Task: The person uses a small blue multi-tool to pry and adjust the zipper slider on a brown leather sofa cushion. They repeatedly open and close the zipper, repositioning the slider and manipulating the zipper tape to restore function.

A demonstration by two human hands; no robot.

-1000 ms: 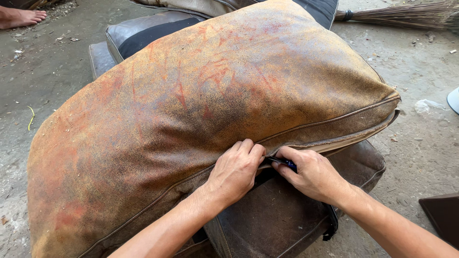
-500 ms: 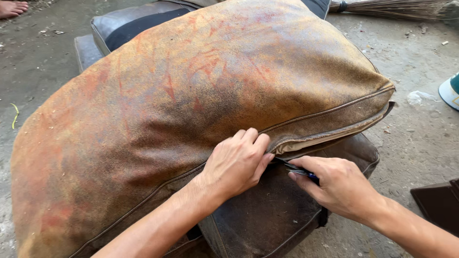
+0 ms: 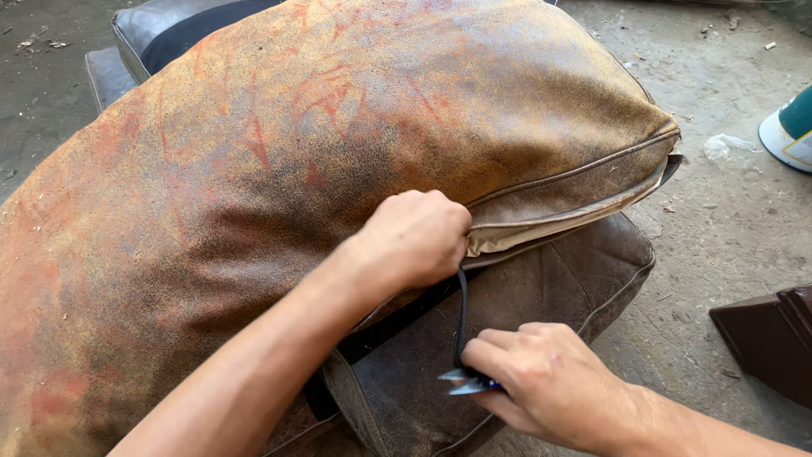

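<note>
A big worn brown leather cushion (image 3: 279, 169) with red and orange scuffs lies on a dark leather seat piece (image 3: 541, 288). My left hand (image 3: 414, 237) grips the cushion's seam edge, where a pale lining (image 3: 558, 224) shows in the opened seam. My right hand (image 3: 541, 381) is lower, in front of the seat piece, closed on a small pair of scissors (image 3: 463, 382) with a blue handle. A dark cord (image 3: 461, 313) runs from the seam under my left hand down to my right hand.
Dusty concrete ground (image 3: 727, 228) surrounds the furniture. A teal and white container (image 3: 791, 127) stands at the right edge. A dark brown wooden piece (image 3: 770, 338) lies at the lower right. Another dark cushion (image 3: 161, 34) sits behind at the upper left.
My right hand has moved down and away from the seam with the scissors, drawing a dark cord out. My left hand has closed tighter on the seam. The view has shifted closer.
</note>
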